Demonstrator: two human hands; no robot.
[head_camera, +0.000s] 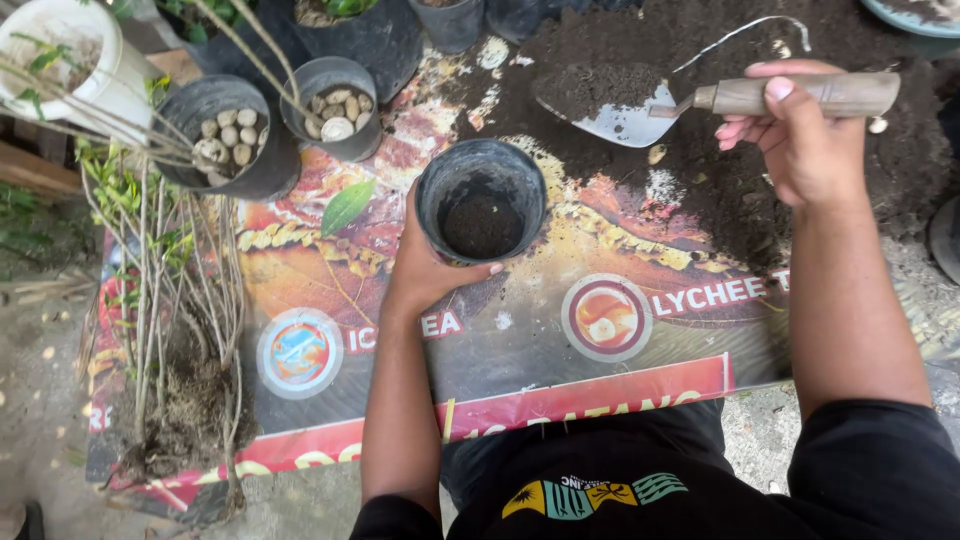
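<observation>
Your left hand (425, 262) is wrapped around a black pot (482, 200) partly filled with soil, resting mid-mat on the printed mat (520, 350). At two o'clock from it, your right hand (800, 135) grips closed on the wooden handle of a trowel (640, 112) loaded with soil. Two pots of pebbles (235, 135) stand at ten o'clock.

L hand (425, 262): forearm runs up from lower centre, wrist bent, palm and fingers wrapped round a held thing's side, thumb tip showing at the right. R hand (800, 135): arm stretched up and fwd, fist closed, grip tight, knuckles toward cam. Both forearms bare, black sleeves at the elbows.
</observation>
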